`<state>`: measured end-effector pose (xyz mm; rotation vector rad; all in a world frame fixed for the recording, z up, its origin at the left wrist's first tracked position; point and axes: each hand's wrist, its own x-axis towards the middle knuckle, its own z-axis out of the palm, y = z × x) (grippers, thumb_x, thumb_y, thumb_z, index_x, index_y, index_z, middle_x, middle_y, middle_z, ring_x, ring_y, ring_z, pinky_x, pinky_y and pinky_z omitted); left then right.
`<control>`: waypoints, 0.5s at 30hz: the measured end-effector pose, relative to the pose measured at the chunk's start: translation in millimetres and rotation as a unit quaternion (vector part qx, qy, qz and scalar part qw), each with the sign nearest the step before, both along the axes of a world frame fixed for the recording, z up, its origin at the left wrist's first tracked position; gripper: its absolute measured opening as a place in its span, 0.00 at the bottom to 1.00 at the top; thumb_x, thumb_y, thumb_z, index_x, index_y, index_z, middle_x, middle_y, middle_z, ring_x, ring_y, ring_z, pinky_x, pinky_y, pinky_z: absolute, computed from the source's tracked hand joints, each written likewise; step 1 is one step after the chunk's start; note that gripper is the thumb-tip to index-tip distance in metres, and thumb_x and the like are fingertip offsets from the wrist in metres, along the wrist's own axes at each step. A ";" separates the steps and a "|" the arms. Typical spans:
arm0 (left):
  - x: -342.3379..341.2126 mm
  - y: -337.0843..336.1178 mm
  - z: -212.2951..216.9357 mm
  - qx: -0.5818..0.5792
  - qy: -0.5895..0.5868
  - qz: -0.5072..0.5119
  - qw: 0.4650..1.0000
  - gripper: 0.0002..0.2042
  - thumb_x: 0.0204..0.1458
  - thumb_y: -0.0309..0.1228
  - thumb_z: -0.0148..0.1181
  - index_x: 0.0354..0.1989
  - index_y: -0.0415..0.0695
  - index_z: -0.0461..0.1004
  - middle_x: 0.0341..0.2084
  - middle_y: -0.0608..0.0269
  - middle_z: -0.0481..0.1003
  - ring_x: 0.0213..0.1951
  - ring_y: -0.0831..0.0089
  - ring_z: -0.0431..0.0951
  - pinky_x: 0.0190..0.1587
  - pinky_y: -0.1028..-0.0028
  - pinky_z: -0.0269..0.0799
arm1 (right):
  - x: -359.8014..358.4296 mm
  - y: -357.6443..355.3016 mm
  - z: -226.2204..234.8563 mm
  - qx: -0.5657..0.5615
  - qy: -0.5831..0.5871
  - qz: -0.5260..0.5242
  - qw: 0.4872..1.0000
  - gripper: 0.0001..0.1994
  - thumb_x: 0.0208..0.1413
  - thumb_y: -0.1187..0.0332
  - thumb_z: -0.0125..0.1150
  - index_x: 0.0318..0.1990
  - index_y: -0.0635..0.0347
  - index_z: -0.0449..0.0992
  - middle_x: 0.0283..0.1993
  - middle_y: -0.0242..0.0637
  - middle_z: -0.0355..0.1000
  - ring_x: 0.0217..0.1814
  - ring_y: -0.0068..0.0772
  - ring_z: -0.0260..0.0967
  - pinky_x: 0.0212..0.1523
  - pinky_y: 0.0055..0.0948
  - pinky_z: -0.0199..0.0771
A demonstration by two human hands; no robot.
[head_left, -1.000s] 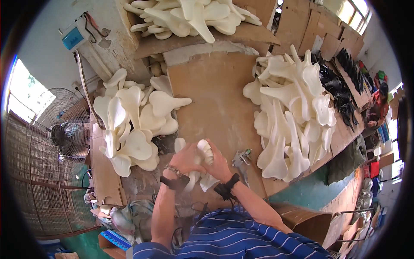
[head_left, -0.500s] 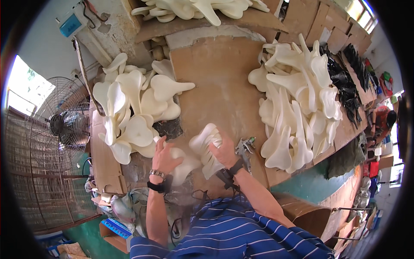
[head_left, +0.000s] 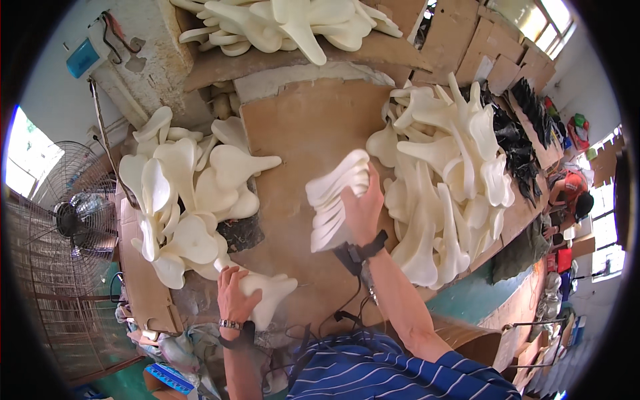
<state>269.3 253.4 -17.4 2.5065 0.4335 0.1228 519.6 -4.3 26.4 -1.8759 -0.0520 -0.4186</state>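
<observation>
My right hand (head_left: 363,208) grips a stack of cream bicycle saddle pads (head_left: 331,212), its layered edges facing left, over the middle of the bench. The thumb lies across the stack's near side. At the bench's near left, my left hand (head_left: 237,298) is closed on a single cream saddle pad (head_left: 272,293), with its fingers at the pad's left end and the thumb over it. Behind that hand rises a heap of loose cream saddle pads (head_left: 193,237). Most of the spray gun (head_left: 371,293) is hidden by my right forearm.
Another tall heap of pads (head_left: 433,193) flanks the right side of the cardboard-covered bench (head_left: 287,130). More pads (head_left: 287,27) lie on a ledge at the back. A caged fan (head_left: 67,217) stands at left. A co-worker in orange (head_left: 572,190) bends at far right.
My right hand has lifted the stack and carried it away from my body, turning its layered edges leftward. My left hand still holds its pad, now farther from the stack. The whole view has shifted.
</observation>
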 end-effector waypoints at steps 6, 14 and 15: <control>12.8 -1.2 9.0 -0.022 0.013 0.004 1.000 0.25 0.35 0.33 0.73 0.47 0.41 0.78 0.57 0.51 0.73 0.67 0.46 0.65 0.69 0.52 0.64 | 82.0 33.3 7.8 -0.017 -0.025 -0.005 1.000 0.34 0.48 0.73 0.62 0.67 0.71 0.66 0.57 0.59 0.75 0.58 0.56 0.75 0.61 0.43 0.73; 24.3 -0.2 8.8 -0.018 0.032 -0.012 0.999 0.26 0.35 0.33 0.74 0.48 0.43 0.78 0.56 0.53 0.73 0.67 0.45 0.65 0.68 0.51 0.65 | 158.3 83.8 -96.1 -0.083 0.110 0.048 0.989 0.44 0.46 0.68 0.70 0.72 0.67 0.57 0.68 0.60 0.65 0.69 0.61 0.65 0.70 0.46 0.65; 24.4 -0.5 9.2 -0.019 0.032 -0.014 0.999 0.26 0.35 0.33 0.74 0.48 0.43 0.78 0.56 0.53 0.73 0.67 0.45 0.65 0.68 0.51 0.65 | 163.2 82.5 -116.5 -0.122 0.093 0.047 0.987 0.45 0.45 0.66 0.71 0.72 0.67 0.56 0.68 0.60 0.65 0.68 0.61 0.65 0.70 0.46 0.66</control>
